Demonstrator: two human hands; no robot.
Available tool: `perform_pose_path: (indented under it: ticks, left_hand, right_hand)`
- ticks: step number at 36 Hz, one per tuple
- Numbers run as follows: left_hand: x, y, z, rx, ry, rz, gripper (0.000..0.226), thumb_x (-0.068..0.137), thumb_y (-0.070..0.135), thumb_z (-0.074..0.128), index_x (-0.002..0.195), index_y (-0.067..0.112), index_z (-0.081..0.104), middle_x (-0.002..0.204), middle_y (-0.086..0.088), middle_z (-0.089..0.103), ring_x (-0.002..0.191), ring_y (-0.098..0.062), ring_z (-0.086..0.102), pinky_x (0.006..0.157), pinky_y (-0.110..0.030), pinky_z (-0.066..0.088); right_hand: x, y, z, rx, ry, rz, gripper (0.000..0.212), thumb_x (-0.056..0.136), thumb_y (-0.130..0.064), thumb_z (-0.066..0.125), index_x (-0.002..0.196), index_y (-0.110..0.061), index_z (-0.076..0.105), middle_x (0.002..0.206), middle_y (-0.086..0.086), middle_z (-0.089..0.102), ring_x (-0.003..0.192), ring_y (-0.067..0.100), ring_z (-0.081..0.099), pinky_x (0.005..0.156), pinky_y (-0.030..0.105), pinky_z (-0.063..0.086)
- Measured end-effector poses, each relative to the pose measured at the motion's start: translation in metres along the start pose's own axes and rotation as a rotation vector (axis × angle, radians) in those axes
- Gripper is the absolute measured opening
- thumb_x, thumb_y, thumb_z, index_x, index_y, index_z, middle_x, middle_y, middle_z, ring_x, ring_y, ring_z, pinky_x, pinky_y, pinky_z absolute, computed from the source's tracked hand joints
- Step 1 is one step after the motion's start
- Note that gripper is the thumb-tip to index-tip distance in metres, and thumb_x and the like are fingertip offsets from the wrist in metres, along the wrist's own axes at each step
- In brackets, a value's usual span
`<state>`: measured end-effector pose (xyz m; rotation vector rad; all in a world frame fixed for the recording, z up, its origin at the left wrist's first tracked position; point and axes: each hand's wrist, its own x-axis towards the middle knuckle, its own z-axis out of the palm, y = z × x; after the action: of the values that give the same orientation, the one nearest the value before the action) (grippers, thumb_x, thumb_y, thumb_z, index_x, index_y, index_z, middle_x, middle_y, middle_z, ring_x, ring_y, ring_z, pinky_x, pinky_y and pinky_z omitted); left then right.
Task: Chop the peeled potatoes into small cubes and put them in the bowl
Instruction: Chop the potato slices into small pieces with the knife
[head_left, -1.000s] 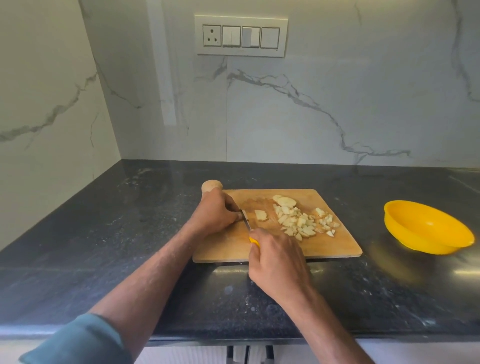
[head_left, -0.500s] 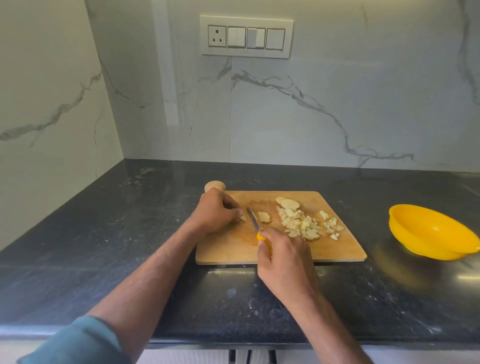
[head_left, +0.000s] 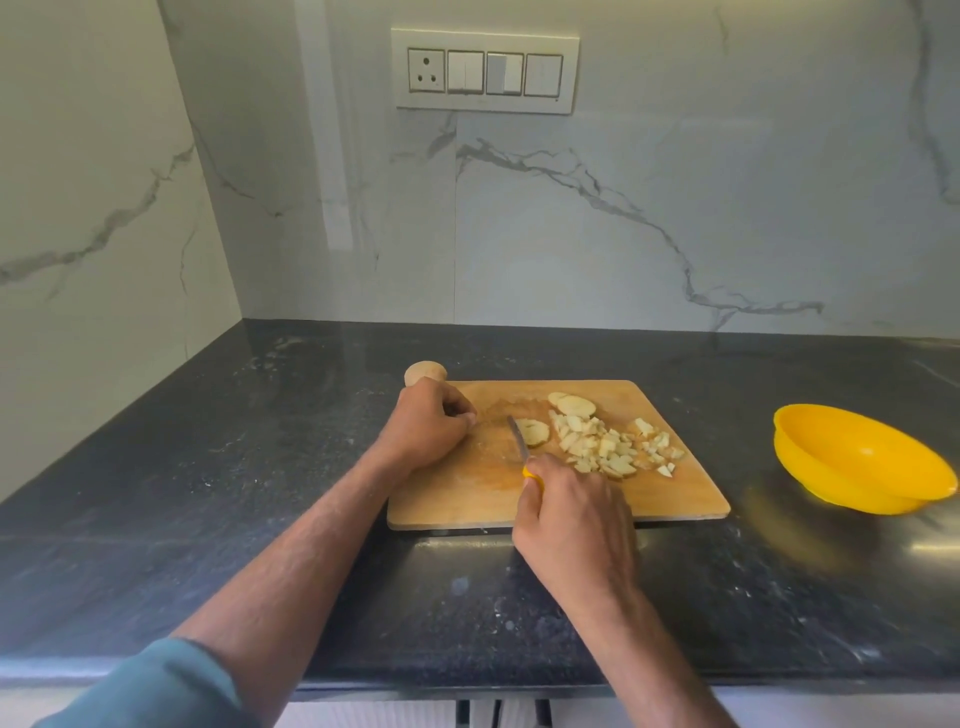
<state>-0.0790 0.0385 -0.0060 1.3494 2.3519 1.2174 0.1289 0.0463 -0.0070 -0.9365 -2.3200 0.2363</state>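
A wooden chopping board (head_left: 467, 499) lies on the black counter. On its far right part sits a pile of small potato cubes (head_left: 608, 449), with two larger slices (head_left: 574, 404) behind it. My right hand (head_left: 571, 525) grips a yellow-handled knife (head_left: 518, 440); its blade points away from me and touches the left side of a cut potato slice (head_left: 535, 431). My left hand (head_left: 426, 423) rests on the board's left part, fingers curled round a small potato piece that is almost hidden. The yellow bowl (head_left: 862, 462) stands empty to the right of the board.
The board's round wooden handle (head_left: 425, 373) sticks out behind my left hand. Marble walls close the counter at the back and left, with a switch panel (head_left: 485, 70) on the back wall. The counter's front edge (head_left: 467, 680) runs close to me.
The knife has moved right, away from my left fingertips, and now lies against the cut slice. A gap has opened between blade and left hand. The view has shifted slightly.
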Motion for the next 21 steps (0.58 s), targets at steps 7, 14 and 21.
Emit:
perform_pose_path:
  ticks: [7, 14, 21]
  left_hand:
    - [0.0, 0.0, 0.001, 0.014, -0.031, 0.01, 0.011, 0.095, 0.016, 0.07, 0.101, 0.017, 0.079, 0.096, 0.006, 0.072, 0.092, -0.008, 0.065, 0.083, -0.021, 0.051]
    - [0.002, 0.0, 0.002, 0.05, -0.042, 0.043, 0.011, 0.094, 0.016, 0.071, 0.1, 0.017, 0.08, 0.093, 0.006, 0.073, 0.088, -0.005, 0.065, 0.081, -0.02, 0.052]
    - [0.001, -0.001, 0.003, 0.058, -0.063, 0.052, 0.01, 0.094, 0.018, 0.071, 0.1, 0.02, 0.079, 0.093, 0.008, 0.071, 0.088, -0.005, 0.063, 0.073, -0.012, 0.045]
  right_hand:
    - [0.004, 0.005, 0.001, -0.072, 0.033, 0.113, 0.026, 0.097, -0.025, 0.054, 0.119, -0.022, 0.068, 0.086, -0.005, 0.074, 0.071, 0.014, 0.067, 0.062, 0.021, 0.044]
    - [0.004, 0.004, 0.002, -0.037, 0.056, 0.02, 0.024, 0.096, -0.025, 0.059, 0.116, -0.019, 0.071, 0.075, -0.003, 0.073, 0.056, 0.011, 0.053, 0.051, 0.013, 0.027]
    - [0.006, 0.011, -0.003, -0.074, 0.044, 0.095, 0.028, 0.099, -0.027, 0.053, 0.124, -0.022, 0.066, 0.09, -0.005, 0.075, 0.075, 0.013, 0.068, 0.057, 0.016, 0.031]
